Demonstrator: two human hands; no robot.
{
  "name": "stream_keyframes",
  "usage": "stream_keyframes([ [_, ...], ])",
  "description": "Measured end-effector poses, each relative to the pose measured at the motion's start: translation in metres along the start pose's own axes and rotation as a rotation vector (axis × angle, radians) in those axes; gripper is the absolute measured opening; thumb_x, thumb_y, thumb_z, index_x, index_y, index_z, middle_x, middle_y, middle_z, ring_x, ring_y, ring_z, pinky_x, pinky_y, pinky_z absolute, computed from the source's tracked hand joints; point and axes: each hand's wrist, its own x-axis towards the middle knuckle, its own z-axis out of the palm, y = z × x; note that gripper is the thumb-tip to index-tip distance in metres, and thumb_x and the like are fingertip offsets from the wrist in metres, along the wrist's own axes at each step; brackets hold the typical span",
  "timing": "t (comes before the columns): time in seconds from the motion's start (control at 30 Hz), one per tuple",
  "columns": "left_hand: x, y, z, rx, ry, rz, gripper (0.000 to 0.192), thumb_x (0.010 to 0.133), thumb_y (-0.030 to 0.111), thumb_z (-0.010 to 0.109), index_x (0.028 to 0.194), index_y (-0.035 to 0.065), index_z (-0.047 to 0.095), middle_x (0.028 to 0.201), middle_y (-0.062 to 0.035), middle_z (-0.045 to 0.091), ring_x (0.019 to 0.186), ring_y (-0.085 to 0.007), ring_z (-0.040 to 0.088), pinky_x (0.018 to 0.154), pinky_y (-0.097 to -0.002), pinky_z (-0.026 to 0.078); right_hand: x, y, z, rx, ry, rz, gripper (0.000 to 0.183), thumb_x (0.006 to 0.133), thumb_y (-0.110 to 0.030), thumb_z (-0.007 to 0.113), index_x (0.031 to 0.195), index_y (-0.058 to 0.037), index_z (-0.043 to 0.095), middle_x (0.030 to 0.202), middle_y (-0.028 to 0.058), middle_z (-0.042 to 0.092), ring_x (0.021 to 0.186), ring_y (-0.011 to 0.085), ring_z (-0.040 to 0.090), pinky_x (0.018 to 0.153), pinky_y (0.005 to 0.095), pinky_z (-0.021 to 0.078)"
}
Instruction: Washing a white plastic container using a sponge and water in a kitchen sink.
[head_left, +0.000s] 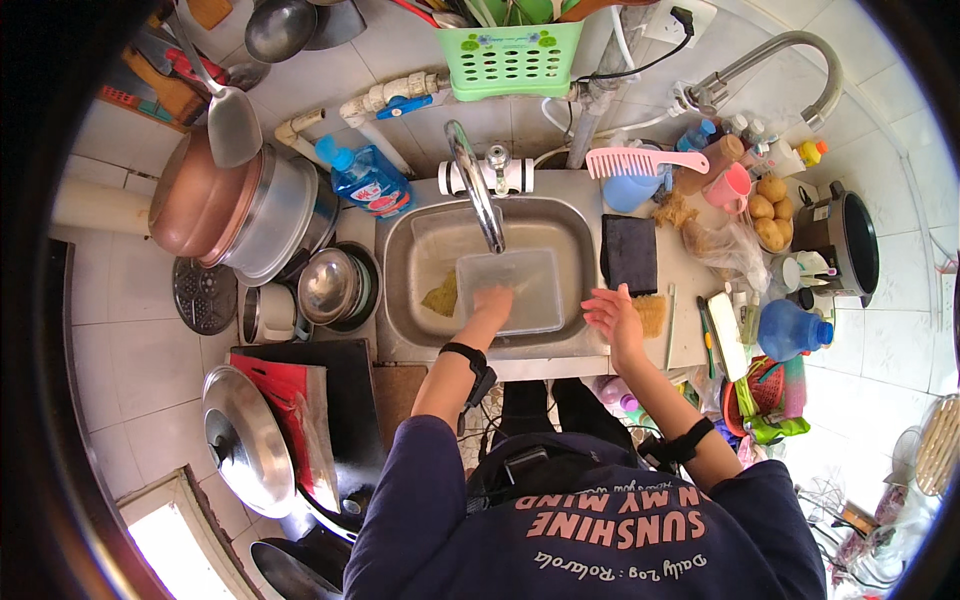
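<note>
A translucent rectangular plastic container (541, 306) stands in the stainless steel sink (581, 225) and seems to hold cloudy water. My left hand (493, 301) reaches down into it, its fingers blurred below the rim, so their grip is hidden. Beside the container's left side lies a yellow-green scrubbing cloth (442, 295) in the sink. My right hand (615, 319) hovers by the sink's right edge, empty, fingers apart, near a tan sponge (650, 316) and a folded dark cloth (630, 255). The chrome faucet (480, 199) arches over the container.
Left of the sink are stacked metal bowls (330, 286), large pots (262, 217) and a blue detergent bottle (367, 180). At right sit a pink comb (646, 161), a bowl of potatoes (770, 214), a pink mug (727, 187) and a blue bottle (787, 330). A green basket (510, 64) hangs above.
</note>
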Motion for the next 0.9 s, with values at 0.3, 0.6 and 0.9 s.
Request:
stream_keyframes([
  [0.3,-0.007,-0.04,-0.046,-0.378,-0.214,0.102,0.033,0.073,0.01,0.058,0.105,0.0003,0.055,0.092,-0.0149,0.063,0.085,-0.0306,0.06,0.077,-0.0392,0.046,-0.004,0.009,0.007,0.041,-0.027,0.024,0.056,0.093,-0.05,0.031,0.107,0.0007,0.052,0.084,0.0089,0.061,0.072,0.0142,0.055,0.074,0.0282,0.0443],
  [0.6,-0.071,-0.105,-0.081,-1.021,-0.257,0.133,0.04,0.065,0.004,0.068,0.103,0.0023,0.056,0.09,-0.004,0.06,0.081,-0.0152,0.057,0.073,-0.0291,0.046,0.004,0.002,0.042,0.047,-0.122,0.077,0.053,0.094,-0.048,0.03,0.109,-0.0008,0.049,0.085,0.0062,0.058,0.073,0.0146,0.052,0.076,0.029,0.0424],
  [0.9,-0.041,-0.137,-0.018,-0.593,0.38,-0.493,0.037,0.064,0.024,0.072,0.084,-0.0058,0.064,0.09,-0.0214,0.064,0.082,-0.0302,0.063,0.072,-0.0379,0.05,-0.003,0.014,0.038,0.056,-0.093,0.094,0.053,0.093,-0.048,0.033,0.107,-0.0006,0.052,0.084,0.0075,0.06,0.073,0.0145,0.053,0.073,0.0287,0.0433],
])
